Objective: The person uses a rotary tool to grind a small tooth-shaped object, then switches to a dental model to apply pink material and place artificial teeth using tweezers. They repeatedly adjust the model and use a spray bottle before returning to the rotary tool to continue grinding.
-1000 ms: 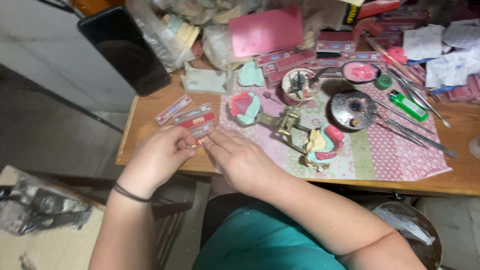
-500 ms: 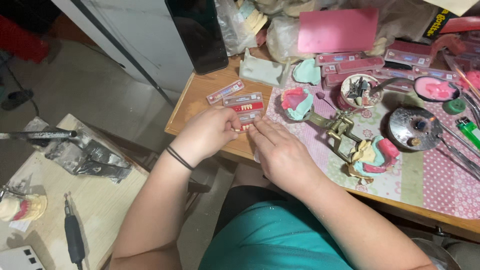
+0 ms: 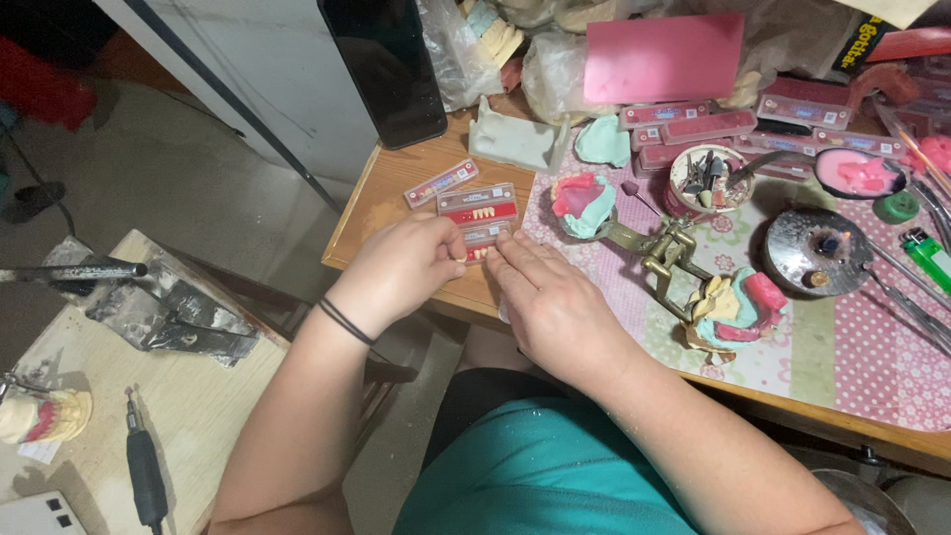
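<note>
Both hands at near left corner of wooden table (image 3: 391, 203), meeting over a small red tooth card (image 3: 483, 239). Left hand (image 3: 401, 266) curled, fingertips pinching card's left end; black band on wrist. Right hand (image 3: 555, 302) flatter, fingers narrow and extended, tips on card's right end. Whether the card is lifted or lying flat on wood: cannot tell, mostly hidden under fingers.

Card's long axis running left-right, tilted slightly far at right end. Lies just far of both hands, between the two sets of fingertips; neither hand clearly nearer, left covering more of it.

Just beyond, second red card with row of teeth (image 3: 478, 205), touching or nearly touching the held one. Further left-far, third narrower card (image 3: 441, 183), apart, angled.

To right on patterned cloth (image 3: 822, 347): brass articulator (image 3: 669, 253) carrying pink-and-green wax models. Round metal dish (image 3: 817, 248), green lighter (image 3: 929, 258) far right. Dark phone (image 3: 388, 64) leaning at far left.
</note>
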